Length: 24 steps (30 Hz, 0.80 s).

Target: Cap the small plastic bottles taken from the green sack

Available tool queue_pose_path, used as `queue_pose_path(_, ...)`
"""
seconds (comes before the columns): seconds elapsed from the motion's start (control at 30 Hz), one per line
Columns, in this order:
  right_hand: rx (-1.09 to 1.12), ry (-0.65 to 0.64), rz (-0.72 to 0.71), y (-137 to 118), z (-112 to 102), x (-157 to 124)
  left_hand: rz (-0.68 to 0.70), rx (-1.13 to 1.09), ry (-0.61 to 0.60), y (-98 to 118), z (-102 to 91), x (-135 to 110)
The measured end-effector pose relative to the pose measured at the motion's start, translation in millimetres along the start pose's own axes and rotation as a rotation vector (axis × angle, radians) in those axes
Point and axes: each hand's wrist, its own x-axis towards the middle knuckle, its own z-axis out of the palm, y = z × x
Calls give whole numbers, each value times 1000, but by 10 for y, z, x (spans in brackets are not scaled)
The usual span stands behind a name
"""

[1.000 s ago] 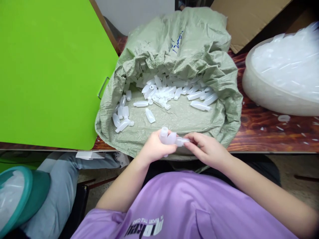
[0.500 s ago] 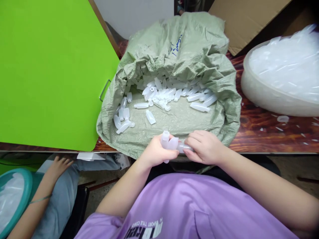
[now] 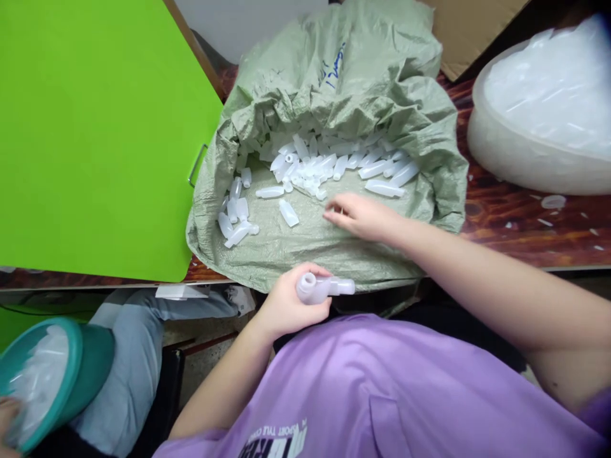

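Observation:
My left hand (image 3: 293, 302) is closed around translucent white plastic bottles (image 3: 312, 289) at the sack's near edge. One neck faces up at me and another sticks out to the right. Over the sack's cloth, my right hand (image 3: 360, 215) hangs with its fingers slightly apart and nothing visible between them. Just beyond its fingertips lies a heap of small white bottles (image 3: 310, 168) in the mouth of the green woven sack (image 3: 305, 245). A single bottle (image 3: 288, 213) rests to the left of that hand. Several more bottles (image 3: 237, 213) lie at the sack's left side.
A bright green panel (image 3: 95, 140) with a metal handle stands at left. On the dark wood table (image 3: 506, 242), a big pale tub (image 3: 515, 152) heaped with white pieces stands right. A cardboard box (image 3: 472, 32) is behind. Lower left, a co-worker's hand (image 3: 8, 413) reaches into a teal bucket (image 3: 90, 362).
My right hand has let go of the bottle at my left hand and moved forward over the sack. My left hand has turned its bottles. The co-worker's hand has moved to the bucket.

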Motion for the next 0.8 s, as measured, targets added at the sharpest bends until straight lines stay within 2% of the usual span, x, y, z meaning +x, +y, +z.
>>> queue_pose_path(0.03, -161, 81, 44, 39, -12, 119, -8, 20, -39, 14, 36, -18)
queue_pose_path(0.07, -281, 101, 64, 69, -5, 231, -16, 34, -83, 34, 81, -23)
queue_pose_path(0.13, -414, 51, 56, 97, 52, 414, -5, 55, -188, 81, 183, 4)
queue_pose_path(0.23, -464, -30, 28, 71, 166, 553, 89, 101, -271, 131, 302, 91)
queue_pose_path(0.33, -460, -3, 56, 49, 217, 560, 154, 135, -257, 142, 332, 152)
queue_pose_path(0.4, -435, 13, 75, 72, 210, 525, 142, 121, -267, 137, 311, 161)
queue_pose_path(0.47, -399, 17, 94, 112, 180, 470, 72, 51, -275, 123, 273, 155)
queue_pose_path(0.57, -301, 36, 119, 141, 109, 345, -54, -168, -211, 85, 210, 165)
queue_pose_path(0.73, 10, 240, 126, -18, -57, -19, -118, -490, 66, 30, 120, 306)
queue_pose_path(0.8, 176, 255, 91, -121, -104, -219, -138, -630, 153, 30, 89, 389)
